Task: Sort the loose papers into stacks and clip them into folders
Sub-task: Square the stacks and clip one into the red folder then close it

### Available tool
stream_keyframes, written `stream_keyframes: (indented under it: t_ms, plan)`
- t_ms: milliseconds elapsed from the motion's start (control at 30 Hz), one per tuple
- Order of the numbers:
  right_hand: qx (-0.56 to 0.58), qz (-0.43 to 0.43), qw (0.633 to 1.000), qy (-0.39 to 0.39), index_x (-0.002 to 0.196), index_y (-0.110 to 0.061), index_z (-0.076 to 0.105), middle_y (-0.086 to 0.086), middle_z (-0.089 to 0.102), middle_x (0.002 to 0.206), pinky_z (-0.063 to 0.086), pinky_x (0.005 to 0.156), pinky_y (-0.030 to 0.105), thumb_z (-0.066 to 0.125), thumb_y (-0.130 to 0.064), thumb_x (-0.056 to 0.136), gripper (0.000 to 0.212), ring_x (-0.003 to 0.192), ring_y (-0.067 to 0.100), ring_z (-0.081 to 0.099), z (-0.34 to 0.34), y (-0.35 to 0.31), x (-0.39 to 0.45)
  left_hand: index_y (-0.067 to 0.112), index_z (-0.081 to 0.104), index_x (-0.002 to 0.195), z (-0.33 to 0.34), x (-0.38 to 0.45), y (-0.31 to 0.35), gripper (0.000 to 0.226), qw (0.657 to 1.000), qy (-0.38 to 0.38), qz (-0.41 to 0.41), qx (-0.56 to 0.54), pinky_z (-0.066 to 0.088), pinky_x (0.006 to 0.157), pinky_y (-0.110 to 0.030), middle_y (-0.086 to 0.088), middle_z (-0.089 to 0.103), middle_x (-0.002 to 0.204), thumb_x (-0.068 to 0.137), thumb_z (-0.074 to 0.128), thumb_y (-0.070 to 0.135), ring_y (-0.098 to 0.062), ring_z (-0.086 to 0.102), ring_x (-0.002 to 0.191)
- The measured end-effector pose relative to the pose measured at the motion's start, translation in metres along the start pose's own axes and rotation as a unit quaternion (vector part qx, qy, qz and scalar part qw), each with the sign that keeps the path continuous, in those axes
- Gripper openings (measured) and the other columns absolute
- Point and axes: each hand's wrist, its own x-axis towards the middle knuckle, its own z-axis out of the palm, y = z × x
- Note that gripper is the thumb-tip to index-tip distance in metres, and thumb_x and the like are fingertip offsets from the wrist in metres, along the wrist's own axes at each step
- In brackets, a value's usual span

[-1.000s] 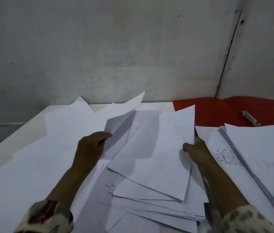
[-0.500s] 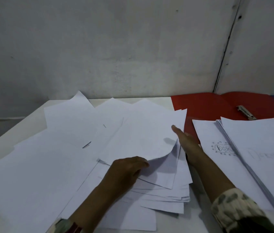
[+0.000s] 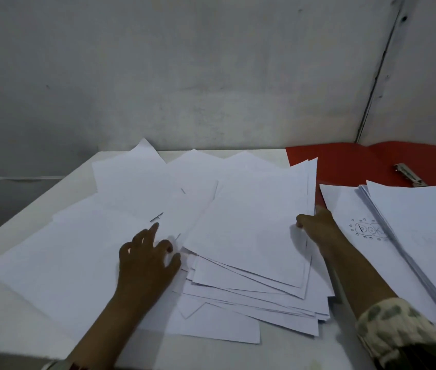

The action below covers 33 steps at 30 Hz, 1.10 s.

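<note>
A patterned sleeve cuff (image 3: 396, 329) frames the near right corner as a person works over a white table (image 3: 11, 324) strewn with paper. Nearest the camera, a fanned heap of loose white sheets (image 3: 251, 297) lies at centre, its edges splayed. The left hand (image 3: 147, 259) rests on the papers just left of the heap, fingers spread and relaxed, gripping nothing. The right hand (image 3: 315, 227) holds the right edge of the top sheet (image 3: 249, 225), thumb on the upper face; the fingers are hidden beneath the paper, so how they lie cannot be told. To the right, a squared stack of papers (image 3: 420, 231) sits well ordered, partly covering a sheet with a hand-drawn doodle (image 3: 369, 228). More single sheets (image 3: 128, 177) spread toward the far left. At the far right an open red folder (image 3: 345, 164) lies flat against the grey wall (image 3: 185, 76), its metal clip (image 3: 409, 174) exposed
</note>
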Motion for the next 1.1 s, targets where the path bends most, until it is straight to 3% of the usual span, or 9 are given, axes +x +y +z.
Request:
stream_keyframes:
  t_ms: [133, 233, 300, 433, 500, 600, 767, 967, 1100]
  plan:
    - [-0.002, -0.003, 1.000, 0.009, 0.113, 0.000, 0.053, 0.024, 0.059, 0.116, 0.041, 0.075, 0.030, 0.050, 0.005, 0.079, 0.035, 0.086, 0.025, 0.051, 0.001, 0.001, -0.002, 0.022, 0.074, 0.083, -0.005, 0.000, 0.002, 0.051, 0.998, -0.043, -0.006, 0.043, 0.052, 0.071, -0.052, -0.025, 0.058, 0.125, 0.075, 0.031, 0.049, -0.044, 0.062, 0.104]
    - [0.001, 0.006, 1.000, -0.001, 0.117, -0.001, 0.051, 0.021, 0.059, 0.117, 0.039, 0.074, 0.027, 0.049, 0.003, 0.080, 0.037, 0.086, 0.022, 0.050, 0.001, 0.003, -0.001, 0.029, 0.048, 0.130, -0.007, 0.004, 0.006, 0.053, 0.993, -0.103, -0.061, 0.008, 0.037, 0.101, -0.045, -0.015, 0.012, 0.156, 0.092, 0.021, 0.052, -0.035, 0.027, 0.138]
    - [0.004, 0.008, 1.000, -0.002, 0.117, -0.001, 0.051, 0.020, 0.058, 0.118, 0.039, 0.074, 0.027, 0.049, 0.003, 0.081, 0.037, 0.087, 0.022, 0.050, 0.001, 0.004, -0.001, 0.030, 0.037, 0.137, -0.007, 0.008, 0.010, 0.044, 0.990, -0.118, -0.075, 0.015, 0.035, 0.102, -0.040, -0.011, 0.001, 0.157, 0.098, 0.024, 0.045, -0.031, 0.026, 0.138]
    - [0.007, 0.004, 1.000, -0.001, 0.117, 0.000, 0.051, 0.022, 0.058, 0.119, 0.039, 0.075, 0.027, 0.049, 0.003, 0.082, 0.035, 0.085, 0.021, 0.049, 0.002, 0.004, -0.001, 0.023, 0.035, 0.135, -0.002, 0.017, 0.007, 0.044, 0.993, -0.078, -0.093, 0.008, 0.040, 0.097, -0.042, -0.013, 0.016, 0.154, 0.097, 0.030, 0.043, -0.030, 0.037, 0.130]
    - [0.007, 0.005, 1.000, -0.001, 0.118, 0.001, 0.050, 0.022, 0.058, 0.119, 0.039, 0.076, 0.028, 0.049, 0.003, 0.082, 0.036, 0.087, 0.021, 0.049, 0.003, 0.003, -0.001, 0.017, 0.031, 0.136, 0.000, 0.025, 0.002, 0.058, 0.988, -0.048, -0.140, -0.036, 0.036, 0.101, -0.047, -0.010, 0.026, 0.149, 0.090, 0.042, 0.051, -0.032, 0.029, 0.135]
    - [0.013, 0.000, 1.000, 0.001, 0.119, 0.001, 0.050, 0.021, 0.058, 0.118, 0.039, 0.075, 0.027, 0.048, 0.003, 0.082, 0.036, 0.087, 0.021, 0.050, 0.003, 0.003, 0.000, 0.014, 0.012, 0.145, 0.000, 0.040, -0.001, 0.090, 0.975, -0.079, -0.202, -0.045, 0.022, 0.108, -0.055, -0.012, 0.016, 0.153, 0.080, 0.049, 0.064, -0.039, 0.009, 0.141]
    - [0.006, -0.007, 1.000, 0.009, 0.118, 0.001, 0.050, 0.016, 0.059, 0.112, 0.037, 0.075, 0.028, 0.049, 0.002, 0.083, 0.035, 0.088, 0.021, 0.050, 0.005, 0.004, -0.001, 0.012, 0.016, 0.138, 0.002, 0.054, 0.002, 0.086, 0.961, -0.078, -0.261, -0.044, 0.034, 0.096, -0.048, -0.017, 0.049, 0.128, 0.078, 0.047, 0.066, -0.039, 0.043, 0.119]
    - [-0.009, -0.010, 1.000, 0.006, 0.122, -0.002, 0.048, 0.004, 0.053, 0.101, 0.037, 0.077, 0.027, 0.050, 0.000, 0.085, 0.037, 0.090, 0.019, 0.048, 0.007, 0.002, -0.003, 0.002, 0.018, 0.139, 0.001, 0.055, 0.001, 0.062, 0.985, -0.038, -0.166, -0.041, 0.043, 0.068, -0.031, -0.009, 0.053, 0.085, 0.089, 0.045, 0.026, -0.026, 0.052, 0.076]
    - [-0.006, -0.009, 1.000, -0.008, 0.119, -0.001, 0.049, 0.014, 0.057, 0.110, 0.036, 0.077, 0.027, 0.049, 0.003, 0.085, 0.034, 0.088, 0.018, 0.047, 0.004, 0.000, -0.002, 0.000, 0.016, 0.142, -0.008, 0.050, -0.001, 0.052, 0.986, -0.052, -0.157, -0.008, 0.044, 0.081, -0.036, -0.019, 0.057, 0.112, 0.094, 0.034, 0.006, -0.034, 0.057, 0.100]
